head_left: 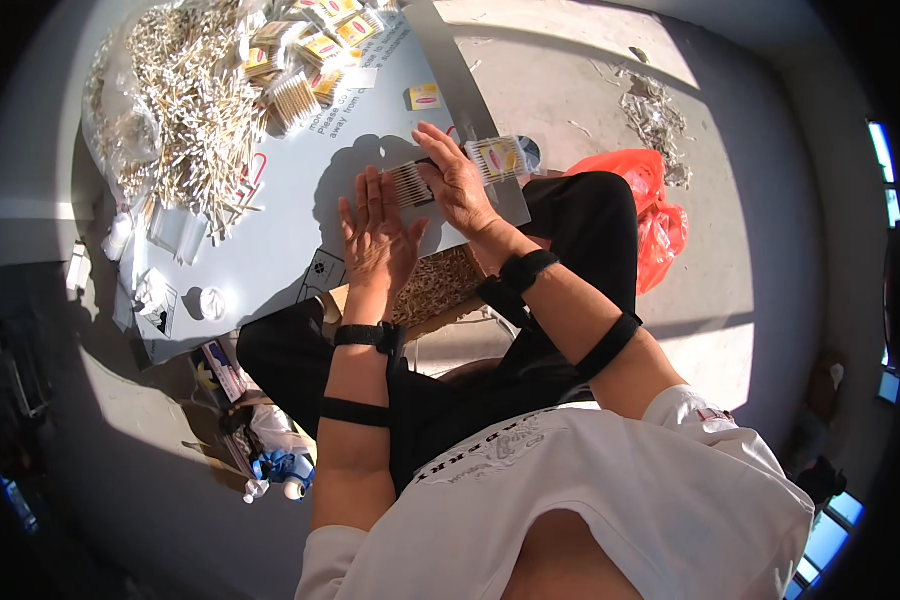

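Note:
My left hand (378, 235) lies with fingers stretched out at the left end of a row of cotton swabs (408, 185) near the table's right edge. At the other end of that row is my right hand (457, 188), turned on its side with straight fingers and the thumb reaching over the swabs. Neither hand is closed around anything. Just right of my right hand rests a clear pack of cotton swabs (497, 160) with a yellow and white label. Part of the swab row is hidden under my right hand.
A large heap of loose swabs (185, 110) covers the grey table's (280, 235) far left, beside several filled packs (320, 50). One yellow card (424, 97) lies apart. A box of swabs (435, 285) sits below the table edge. Red plastic bags (655, 215) stand at right.

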`<state>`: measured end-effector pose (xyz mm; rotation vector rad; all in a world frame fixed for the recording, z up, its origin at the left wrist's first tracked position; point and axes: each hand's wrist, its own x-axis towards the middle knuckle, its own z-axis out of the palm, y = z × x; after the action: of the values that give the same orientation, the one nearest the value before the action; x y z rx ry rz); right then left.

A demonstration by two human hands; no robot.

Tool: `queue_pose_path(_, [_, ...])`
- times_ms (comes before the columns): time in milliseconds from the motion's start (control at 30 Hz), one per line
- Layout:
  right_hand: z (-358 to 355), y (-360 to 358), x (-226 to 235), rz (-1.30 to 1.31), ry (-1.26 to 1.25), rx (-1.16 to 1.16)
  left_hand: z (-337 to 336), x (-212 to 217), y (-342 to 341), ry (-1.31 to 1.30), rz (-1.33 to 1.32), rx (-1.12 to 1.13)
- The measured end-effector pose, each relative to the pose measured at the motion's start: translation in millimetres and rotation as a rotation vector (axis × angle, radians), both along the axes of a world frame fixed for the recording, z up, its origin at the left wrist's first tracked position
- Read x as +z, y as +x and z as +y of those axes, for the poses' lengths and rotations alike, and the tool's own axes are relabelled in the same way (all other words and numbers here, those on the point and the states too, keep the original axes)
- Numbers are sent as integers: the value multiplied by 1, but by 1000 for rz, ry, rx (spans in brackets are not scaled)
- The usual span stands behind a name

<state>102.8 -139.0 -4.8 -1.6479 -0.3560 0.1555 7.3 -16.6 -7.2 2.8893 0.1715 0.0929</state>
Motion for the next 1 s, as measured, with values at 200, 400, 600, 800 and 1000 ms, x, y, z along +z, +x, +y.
queue_pose_path(200, [-12, -2, -9, -764, -885, 331, -6, 7, 5, 17, 46, -34])
queue_pose_path(400, [-38, 10, 19, -689, -707, -39, 3, -4, -2, 86, 61, -13])
queue_pose_path(600, [-104, 58, -9, -214, -772, -316, -11, -6, 8, 90, -3, -23])
queue_pose_path(800, [-99, 59, -42, -84, -485, -213, -28, -1, 16, 37, 25, -4])
queue_pose_path(1000, [-95, 60, -61, 12, -267, -239, -53, 0, 27, 16, -14, -38])
